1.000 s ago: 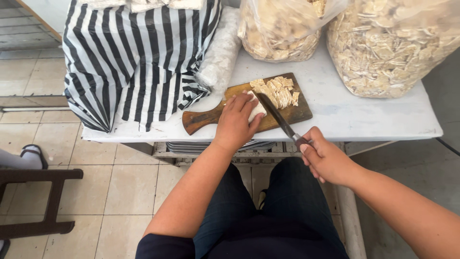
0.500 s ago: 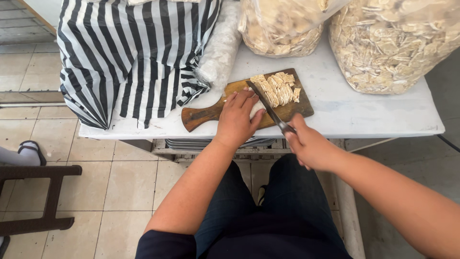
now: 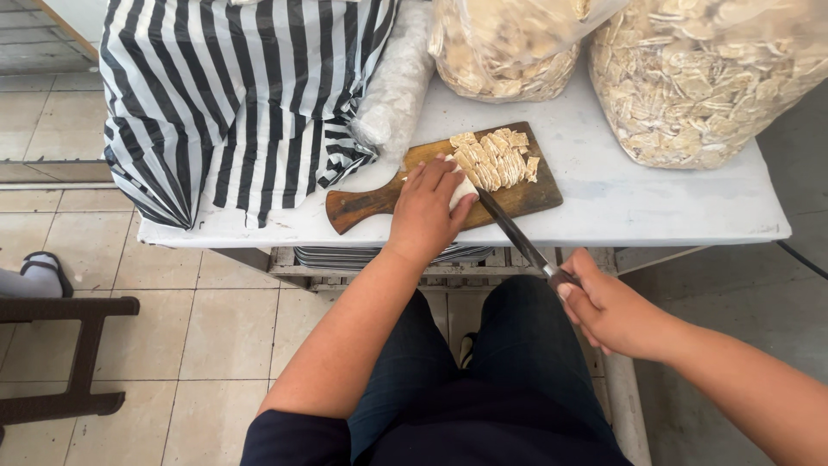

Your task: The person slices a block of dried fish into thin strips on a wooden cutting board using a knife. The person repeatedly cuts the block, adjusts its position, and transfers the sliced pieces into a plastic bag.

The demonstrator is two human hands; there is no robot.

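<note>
On the wooden cutting board [image 3: 517, 197], I slice a pale block of food.

My left hand [image 3: 429, 211] presses down on the uncut pale piece [image 3: 461, 185], fingers curled over it, beside the cut slices [image 3: 496, 158]. My right hand [image 3: 608, 309] is clamped around the knife [image 3: 516, 235] handle, the blade angled against the piece. Behind the board on the white worktop [image 3: 604, 185] stand a striped bag [image 3: 241, 95] and two clear bags [image 3: 699, 78] of flakes.
</note>
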